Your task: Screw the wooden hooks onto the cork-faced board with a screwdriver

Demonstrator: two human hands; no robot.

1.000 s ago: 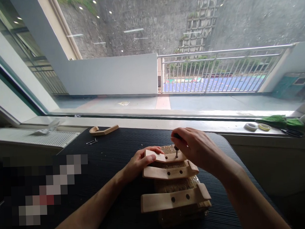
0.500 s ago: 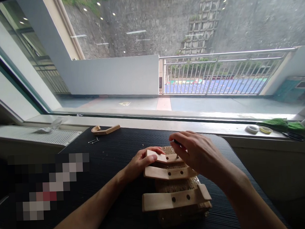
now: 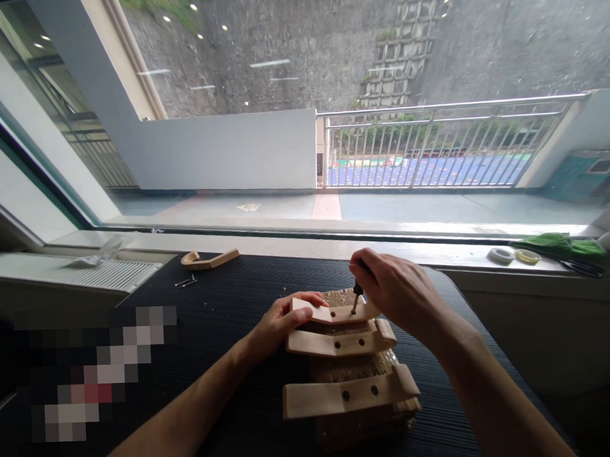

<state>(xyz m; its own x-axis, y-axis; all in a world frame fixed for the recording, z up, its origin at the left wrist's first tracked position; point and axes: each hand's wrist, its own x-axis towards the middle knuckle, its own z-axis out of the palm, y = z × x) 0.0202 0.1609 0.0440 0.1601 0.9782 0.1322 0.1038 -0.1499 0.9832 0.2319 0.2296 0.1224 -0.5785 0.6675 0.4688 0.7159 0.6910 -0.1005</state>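
Observation:
A woven board [image 3: 357,370] lies on the black table [image 3: 228,311] with three pale wooden strips across it. My left hand [image 3: 281,322] is closed on the left end of the far strip [image 3: 328,313], thumb on top. My right hand [image 3: 394,289] grips a small dark-handled screwdriver [image 3: 356,297], held upright with its tip in a hole of that far strip. The middle strip [image 3: 339,344] and the near strip [image 3: 348,395] each show two dark holes.
A spare curved wooden strip [image 3: 209,260] and loose screws [image 3: 185,282] lie at the table's far left. On the window sill to the right sit two tape rolls [image 3: 513,254], green material [image 3: 560,244] and scissors [image 3: 584,265]. A radiator grille [image 3: 86,273] runs at the left.
My right hand dipped low over the strip half a second ago, then rose again; the screwdriver now stands upright in the far strip's hole. My left hand has stayed put.

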